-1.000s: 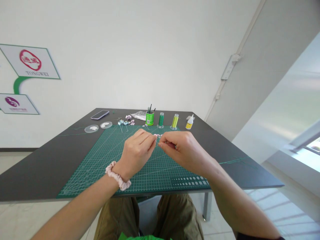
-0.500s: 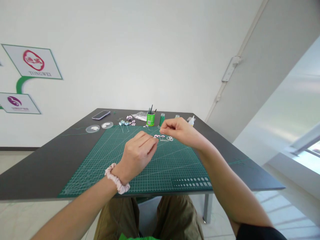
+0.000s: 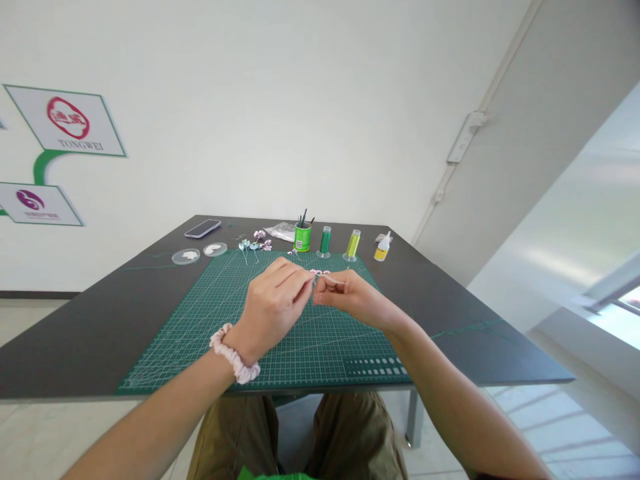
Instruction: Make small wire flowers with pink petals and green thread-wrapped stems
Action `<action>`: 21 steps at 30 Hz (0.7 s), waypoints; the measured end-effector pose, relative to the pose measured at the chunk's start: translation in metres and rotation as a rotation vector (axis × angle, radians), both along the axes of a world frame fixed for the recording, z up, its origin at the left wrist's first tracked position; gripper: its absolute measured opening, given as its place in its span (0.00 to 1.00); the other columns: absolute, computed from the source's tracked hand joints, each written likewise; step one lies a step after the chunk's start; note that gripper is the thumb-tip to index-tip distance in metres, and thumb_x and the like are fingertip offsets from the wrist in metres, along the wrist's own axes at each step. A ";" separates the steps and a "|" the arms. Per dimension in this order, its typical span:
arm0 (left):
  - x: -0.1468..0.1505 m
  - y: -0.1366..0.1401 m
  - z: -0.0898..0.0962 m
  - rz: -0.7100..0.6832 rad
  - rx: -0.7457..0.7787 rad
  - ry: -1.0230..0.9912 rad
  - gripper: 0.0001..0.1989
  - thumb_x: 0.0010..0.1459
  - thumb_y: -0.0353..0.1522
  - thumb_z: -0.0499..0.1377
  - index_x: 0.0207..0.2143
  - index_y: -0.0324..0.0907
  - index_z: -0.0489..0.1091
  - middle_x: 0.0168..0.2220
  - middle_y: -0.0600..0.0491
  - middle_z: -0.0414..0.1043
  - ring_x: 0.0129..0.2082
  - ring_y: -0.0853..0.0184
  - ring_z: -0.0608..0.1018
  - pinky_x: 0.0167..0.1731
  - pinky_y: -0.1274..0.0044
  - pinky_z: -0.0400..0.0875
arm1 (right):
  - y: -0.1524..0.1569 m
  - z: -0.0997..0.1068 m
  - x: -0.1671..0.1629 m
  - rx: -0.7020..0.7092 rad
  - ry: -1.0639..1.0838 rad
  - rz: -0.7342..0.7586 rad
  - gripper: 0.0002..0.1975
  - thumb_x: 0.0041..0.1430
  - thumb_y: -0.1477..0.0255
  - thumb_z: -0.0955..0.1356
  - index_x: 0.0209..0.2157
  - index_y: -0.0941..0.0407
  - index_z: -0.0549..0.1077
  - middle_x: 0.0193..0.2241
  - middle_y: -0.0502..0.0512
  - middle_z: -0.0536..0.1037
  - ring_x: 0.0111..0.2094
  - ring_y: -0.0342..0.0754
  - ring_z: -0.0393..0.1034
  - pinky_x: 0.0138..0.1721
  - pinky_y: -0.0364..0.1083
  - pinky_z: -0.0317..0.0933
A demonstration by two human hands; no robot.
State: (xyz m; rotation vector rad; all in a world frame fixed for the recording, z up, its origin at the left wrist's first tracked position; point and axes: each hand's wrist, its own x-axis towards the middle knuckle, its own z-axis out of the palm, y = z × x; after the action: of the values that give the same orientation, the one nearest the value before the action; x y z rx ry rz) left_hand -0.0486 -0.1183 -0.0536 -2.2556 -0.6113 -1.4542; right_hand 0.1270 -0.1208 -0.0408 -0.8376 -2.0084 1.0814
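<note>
My left hand (image 3: 277, 297), with a pale pink scrunchie (image 3: 234, 355) at the wrist, is closed in a pinch above the cutting mat. A thin whitish stem (image 3: 330, 279) runs from its fingertips across the curled fingers of my right hand (image 3: 354, 299). The right thumb and forefinger are pressed together just beside the left fingertips; whatever they hold is too fine to make out. Small pink-and-white flowers (image 3: 320, 271) show just behind the fingertips, partly covered by the hands.
On the green cutting mat's (image 3: 200, 333) far side stand a green pen can (image 3: 302, 237), a dark green thread spool (image 3: 325, 241), a yellow-green spool (image 3: 353, 245) and a glue bottle (image 3: 382, 248). Blue and pink flowers (image 3: 254, 245), clear dishes (image 3: 186, 257) and a phone (image 3: 203, 229) lie left.
My right hand has dropped towards me and turned, from above the left fingertips to beside them. The spools and glue bottle now show fully; the white-looped scissors are covered. My left hand has barely moved.
</note>
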 end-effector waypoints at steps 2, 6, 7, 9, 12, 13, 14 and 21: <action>0.001 0.002 -0.002 0.004 -0.001 0.013 0.05 0.60 0.24 0.56 0.32 0.39 0.70 0.26 0.53 0.74 0.28 0.68 0.73 0.31 0.76 0.71 | -0.009 0.001 -0.002 0.035 -0.037 -0.025 0.15 0.57 0.65 0.68 0.21 0.56 0.63 0.17 0.42 0.56 0.20 0.39 0.47 0.22 0.42 0.44; 0.003 0.005 -0.006 0.011 0.002 0.035 0.06 0.60 0.24 0.55 0.31 0.39 0.70 0.26 0.52 0.74 0.28 0.68 0.73 0.31 0.76 0.71 | -0.026 0.005 -0.004 0.194 -0.129 -0.173 0.13 0.59 0.71 0.64 0.21 0.56 0.63 0.17 0.42 0.54 0.20 0.39 0.47 0.22 0.42 0.44; 0.004 0.005 -0.006 0.011 -0.001 0.039 0.06 0.60 0.24 0.55 0.31 0.39 0.69 0.26 0.52 0.74 0.28 0.68 0.73 0.30 0.76 0.70 | -0.030 0.007 -0.004 0.256 -0.155 -0.215 0.13 0.59 0.72 0.63 0.21 0.56 0.63 0.17 0.42 0.54 0.20 0.39 0.47 0.23 0.42 0.44; 0.005 0.005 -0.006 0.002 -0.009 0.037 0.06 0.60 0.24 0.55 0.31 0.40 0.69 0.26 0.53 0.73 0.28 0.68 0.72 0.30 0.76 0.70 | -0.035 0.011 -0.003 0.373 -0.201 -0.290 0.12 0.60 0.74 0.63 0.21 0.56 0.63 0.17 0.43 0.56 0.20 0.39 0.49 0.23 0.42 0.44; 0.007 0.003 -0.005 -0.023 -0.015 0.024 0.06 0.60 0.24 0.56 0.31 0.40 0.69 0.26 0.53 0.74 0.28 0.69 0.73 0.29 0.76 0.71 | -0.039 0.019 -0.002 0.501 -0.228 -0.362 0.11 0.60 0.75 0.62 0.23 0.57 0.65 0.18 0.45 0.60 0.21 0.40 0.52 0.24 0.43 0.46; 0.007 0.002 -0.005 -0.029 -0.016 0.023 0.06 0.60 0.24 0.56 0.31 0.40 0.69 0.26 0.53 0.74 0.28 0.69 0.73 0.29 0.76 0.71 | -0.038 0.022 -0.002 0.524 -0.230 -0.377 0.11 0.60 0.75 0.62 0.23 0.57 0.66 0.18 0.45 0.61 0.21 0.40 0.52 0.24 0.43 0.47; 0.007 0.001 -0.004 -0.032 -0.017 0.023 0.06 0.60 0.23 0.56 0.31 0.40 0.69 0.26 0.53 0.74 0.28 0.69 0.73 0.29 0.76 0.71 | -0.037 0.025 -0.001 0.538 -0.231 -0.391 0.11 0.60 0.75 0.62 0.24 0.57 0.66 0.18 0.45 0.61 0.21 0.40 0.52 0.24 0.43 0.47; 0.005 -0.004 -0.002 -0.050 -0.002 0.022 0.05 0.59 0.22 0.57 0.32 0.38 0.69 0.26 0.52 0.74 0.27 0.68 0.73 0.29 0.76 0.71 | -0.020 0.039 0.003 0.433 -0.205 -0.368 0.11 0.59 0.73 0.63 0.23 0.57 0.66 0.18 0.44 0.60 0.21 0.39 0.50 0.23 0.43 0.46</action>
State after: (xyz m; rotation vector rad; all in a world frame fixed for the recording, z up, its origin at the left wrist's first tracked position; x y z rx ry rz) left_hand -0.0439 -0.1222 -0.0560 -2.3009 -0.5534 -1.4515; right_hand 0.1300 -0.1405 -0.0015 -1.0550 -2.0380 0.3469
